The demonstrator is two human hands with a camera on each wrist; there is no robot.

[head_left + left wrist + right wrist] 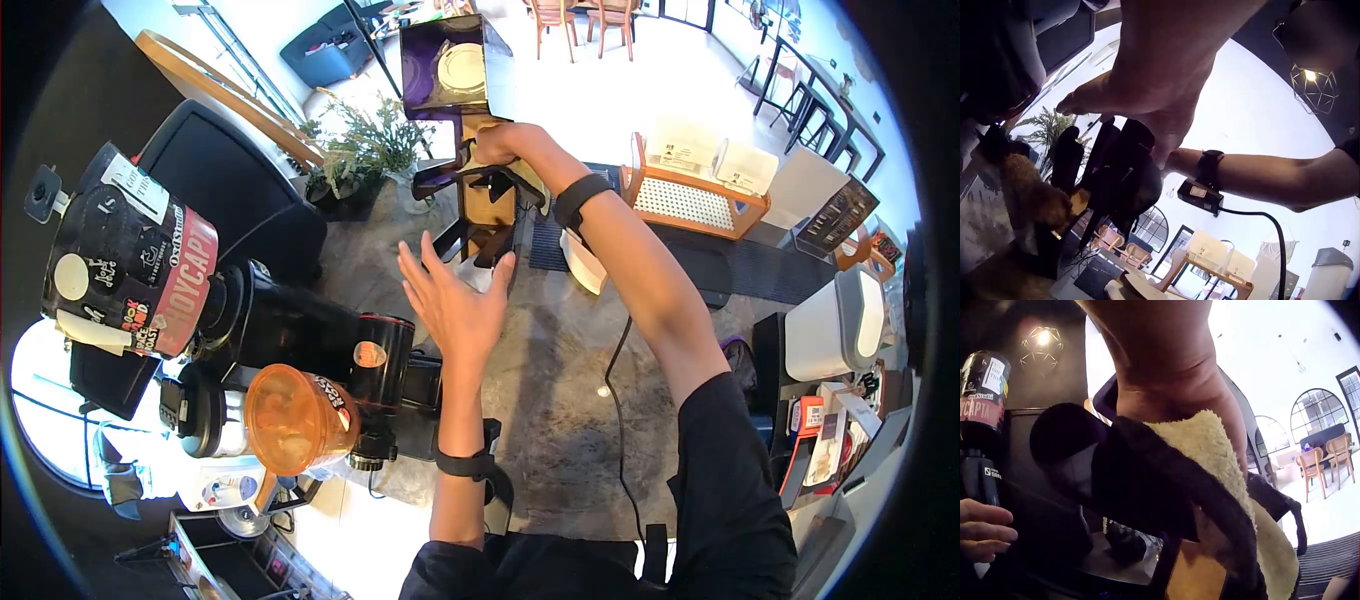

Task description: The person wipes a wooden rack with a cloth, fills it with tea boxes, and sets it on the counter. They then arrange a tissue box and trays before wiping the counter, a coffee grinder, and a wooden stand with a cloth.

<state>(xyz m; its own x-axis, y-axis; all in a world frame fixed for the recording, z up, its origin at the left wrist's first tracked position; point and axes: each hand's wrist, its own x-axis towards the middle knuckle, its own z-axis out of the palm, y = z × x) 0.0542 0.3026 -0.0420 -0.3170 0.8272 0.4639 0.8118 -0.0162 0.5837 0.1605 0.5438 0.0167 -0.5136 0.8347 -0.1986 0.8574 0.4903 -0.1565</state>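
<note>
My right hand is at the upper part of a tall stand with a golden-brown panel and black arms. It holds a fuzzy yellow cloth with a dark border; the fingertips are mostly hidden behind the cloth. Next to the hand, in the right wrist view, is a dark, rounded part. My left hand hovers in front of the stand's lower part, fingers spread and holding nothing. Above the right hand, the stand's boxy top carries a pale round dish.
A black coffee grinder with a stickered hopper stands to the left, near an orange-lidded tub. A leafy plant is behind. On the right are a wooden rack, a white bin and a black cable.
</note>
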